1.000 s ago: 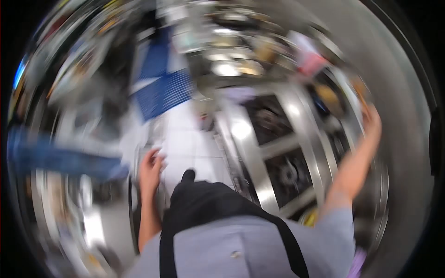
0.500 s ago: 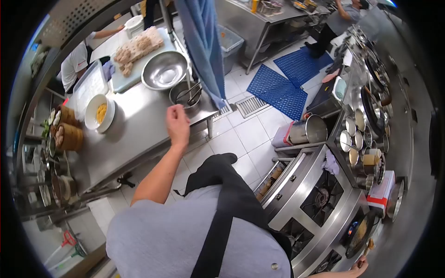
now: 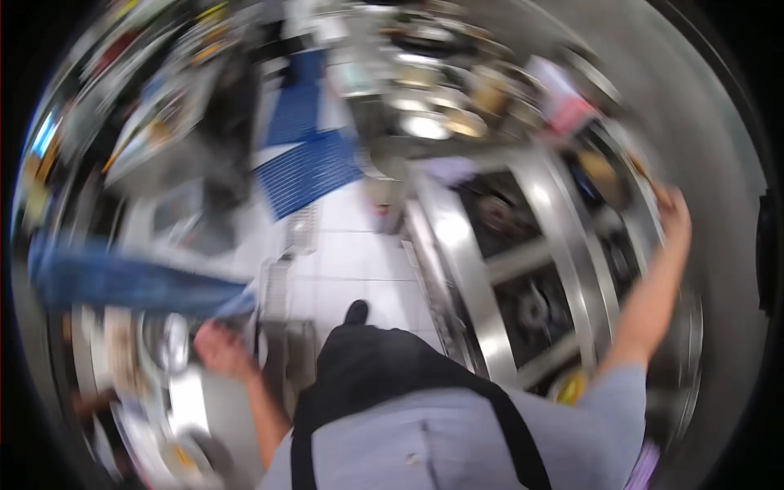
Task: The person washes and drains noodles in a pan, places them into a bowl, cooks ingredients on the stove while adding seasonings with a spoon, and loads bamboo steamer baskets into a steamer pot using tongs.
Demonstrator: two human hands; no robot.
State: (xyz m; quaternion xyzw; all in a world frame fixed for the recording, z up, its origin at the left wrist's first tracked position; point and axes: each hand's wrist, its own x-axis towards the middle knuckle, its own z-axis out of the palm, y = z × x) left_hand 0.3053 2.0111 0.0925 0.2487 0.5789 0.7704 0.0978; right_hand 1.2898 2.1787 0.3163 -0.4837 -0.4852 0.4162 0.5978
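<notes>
My right hand (image 3: 674,214) reaches out at the right, its fingers closed round the end of a thin brown handle (image 3: 643,175). That handle points toward a dark pan (image 3: 603,175) with something yellow-brown in it, on the back of the stove (image 3: 482,286). My left hand (image 3: 220,347) is low at the left, over the edge of the steel counter (image 3: 229,408), beside a round metal bowl (image 3: 169,343). Motion blur smears its fingers, and whether it holds anything cannot be made out.
Blue mats (image 3: 310,167) lie on the white tiled floor (image 3: 367,253). A blue cloth (image 3: 139,278) hangs by the left counter. Round metal pots (image 3: 429,98) and a red and white box (image 3: 563,98) stand beyond the stove. A white bowl (image 3: 192,457) is at lower left.
The view has swung from the left counter back toward the stove. My left hand is now at the lower left by the metal bowl; my right hand and the handle show more fully.
</notes>
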